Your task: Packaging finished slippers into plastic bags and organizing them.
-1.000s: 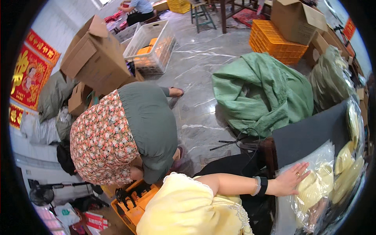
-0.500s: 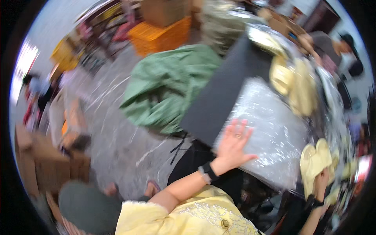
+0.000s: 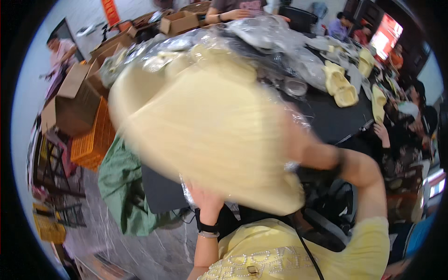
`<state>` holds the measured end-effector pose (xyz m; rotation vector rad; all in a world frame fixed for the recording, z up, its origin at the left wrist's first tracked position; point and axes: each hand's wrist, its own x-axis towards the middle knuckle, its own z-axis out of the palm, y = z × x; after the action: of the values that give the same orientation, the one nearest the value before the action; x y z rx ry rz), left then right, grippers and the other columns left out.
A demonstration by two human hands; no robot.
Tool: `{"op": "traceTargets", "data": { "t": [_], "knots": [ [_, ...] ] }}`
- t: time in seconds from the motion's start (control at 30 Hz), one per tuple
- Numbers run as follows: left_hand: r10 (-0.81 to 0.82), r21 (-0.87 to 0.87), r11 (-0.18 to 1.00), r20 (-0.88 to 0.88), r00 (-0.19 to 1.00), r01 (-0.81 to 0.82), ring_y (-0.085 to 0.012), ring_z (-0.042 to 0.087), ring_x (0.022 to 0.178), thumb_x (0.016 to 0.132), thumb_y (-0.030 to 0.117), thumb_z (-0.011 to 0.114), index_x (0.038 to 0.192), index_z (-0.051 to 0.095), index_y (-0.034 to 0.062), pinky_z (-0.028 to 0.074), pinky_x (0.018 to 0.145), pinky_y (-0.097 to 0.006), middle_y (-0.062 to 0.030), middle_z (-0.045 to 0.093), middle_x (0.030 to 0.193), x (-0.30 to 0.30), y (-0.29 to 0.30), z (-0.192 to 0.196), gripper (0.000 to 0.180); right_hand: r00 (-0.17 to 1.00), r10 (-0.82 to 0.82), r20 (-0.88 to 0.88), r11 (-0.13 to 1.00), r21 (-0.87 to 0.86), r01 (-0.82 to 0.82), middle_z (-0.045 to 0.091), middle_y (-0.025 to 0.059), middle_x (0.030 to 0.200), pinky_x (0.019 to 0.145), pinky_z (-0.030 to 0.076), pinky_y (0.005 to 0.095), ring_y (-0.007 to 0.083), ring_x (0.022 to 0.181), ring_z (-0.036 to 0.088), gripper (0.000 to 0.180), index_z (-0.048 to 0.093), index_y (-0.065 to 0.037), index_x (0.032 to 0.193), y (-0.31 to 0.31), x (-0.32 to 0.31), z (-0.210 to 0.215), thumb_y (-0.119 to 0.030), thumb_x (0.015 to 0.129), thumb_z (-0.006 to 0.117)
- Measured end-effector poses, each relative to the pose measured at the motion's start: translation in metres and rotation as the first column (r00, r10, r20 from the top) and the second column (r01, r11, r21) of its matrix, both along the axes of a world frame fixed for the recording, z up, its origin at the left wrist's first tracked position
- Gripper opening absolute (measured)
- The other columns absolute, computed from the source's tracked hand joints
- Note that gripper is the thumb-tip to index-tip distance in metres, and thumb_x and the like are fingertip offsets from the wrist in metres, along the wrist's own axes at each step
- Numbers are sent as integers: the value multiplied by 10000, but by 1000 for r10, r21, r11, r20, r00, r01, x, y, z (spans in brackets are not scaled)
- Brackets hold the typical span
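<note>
Close before me is a pair of pale yellow slippers (image 3: 200, 126), large and smeared by motion. My right hand (image 3: 298, 137) grips the slippers at their right side, its fingers mostly hidden behind them. Below their lower edge, my left hand (image 3: 207, 198) lies over the clear plastic bag (image 3: 188, 195) on the dark table (image 3: 161, 186). The slippers cover part of this hand, so whether its fingers are spread or closed is hidden.
Bagged shoes (image 3: 266, 35) heap along the table's far side, with loose yellow clogs (image 3: 340, 86) at right. Cardboard boxes (image 3: 77, 100), an orange crate (image 3: 91, 140) and a green sack (image 3: 126, 191) stand at left. A co-worker's hand (image 3: 381, 133) holds a yellow shoe (image 3: 378, 102).
My view has swung toward the right and up. The yellow slippers have risen with my right hand from the table's right side to close before me. My left hand has become partly covered.
</note>
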<state>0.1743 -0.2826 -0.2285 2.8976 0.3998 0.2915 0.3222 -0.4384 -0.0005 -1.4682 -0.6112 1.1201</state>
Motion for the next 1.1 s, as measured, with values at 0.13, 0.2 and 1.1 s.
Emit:
{"op": "traceTargets", "data": {
  "t": [0.13,0.2,1.1],
  "knots": [
    [51,-481,873,247,968,77,-330,286,1299,887,456,436,1362,338,70,232,1065,-456,-168,285,1427,-10,2,-14,621,633,-154,758,988,121,96,585,228,848,707,468,427,394,770,580,203,599,36,828,105,-50,-112,-134,753,517],
    [170,-754,639,331,928,152,-329,296,1294,912,402,405,1371,318,67,235,1068,-446,-170,290,1425,-14,6,-28,575,622,-155,767,987,90,136,571,225,818,705,460,436,386,770,573,197,592,32,816,95,-52,-143,-145,763,523],
    [141,12,989,235,962,-148,-409,403,1178,785,441,588,1201,522,50,309,966,-519,-210,478,1248,-6,-3,17,575,452,215,866,977,-191,-97,554,211,912,730,464,447,375,814,577,246,576,32,861,100,41,-165,-205,809,533]
  ]
}}
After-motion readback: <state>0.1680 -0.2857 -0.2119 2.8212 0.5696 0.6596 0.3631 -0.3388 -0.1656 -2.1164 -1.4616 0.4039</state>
